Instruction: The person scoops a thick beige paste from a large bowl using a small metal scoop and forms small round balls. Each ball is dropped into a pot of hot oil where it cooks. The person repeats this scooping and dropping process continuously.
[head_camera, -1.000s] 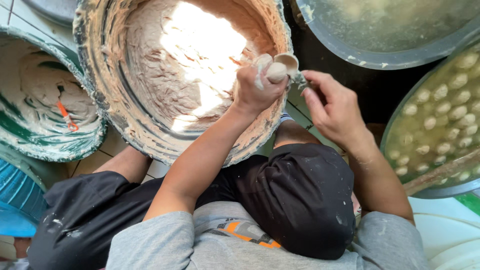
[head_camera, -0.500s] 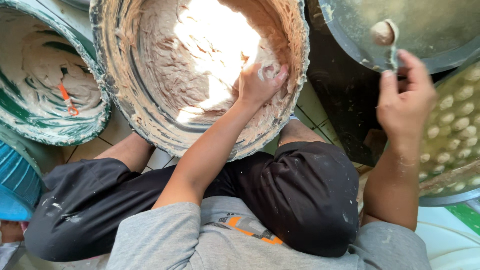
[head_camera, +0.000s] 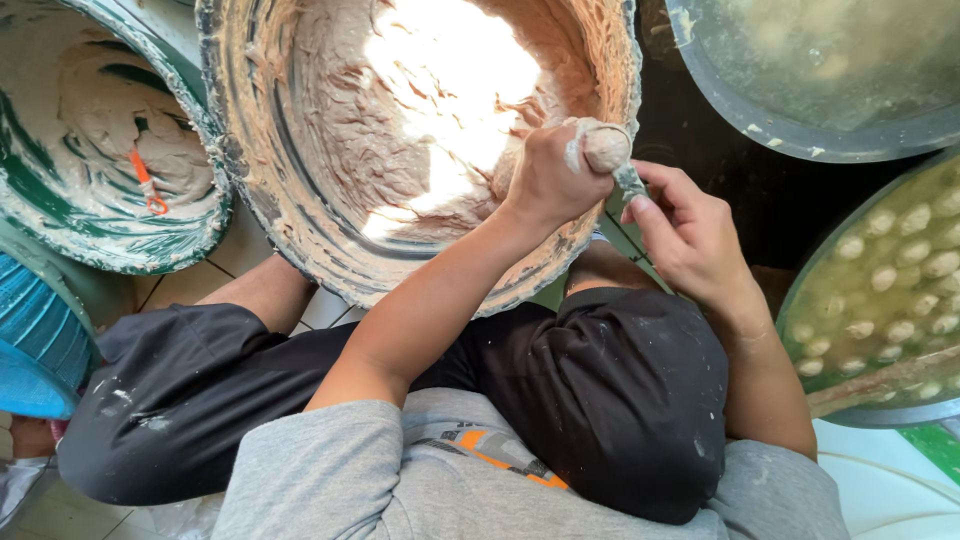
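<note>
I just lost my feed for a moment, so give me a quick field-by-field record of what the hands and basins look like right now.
left hand: fisted over the rim of the big paste basin, squeezing out a paste ball
right hand: beside the left, holding a small spoon just under the ball
green basin: smeared with paste, orange tool lying inside
right basin: water with many pale balls
upper right basin: cloudy liquid

You've got no packages, labels, signs or screens here. Closest thing is a small orange-and-white print (head_camera: 497, 452) on the grey shirt (head_camera: 330, 480), low centre, partly folded under the dark shorts; its shape can't be told.
</note>
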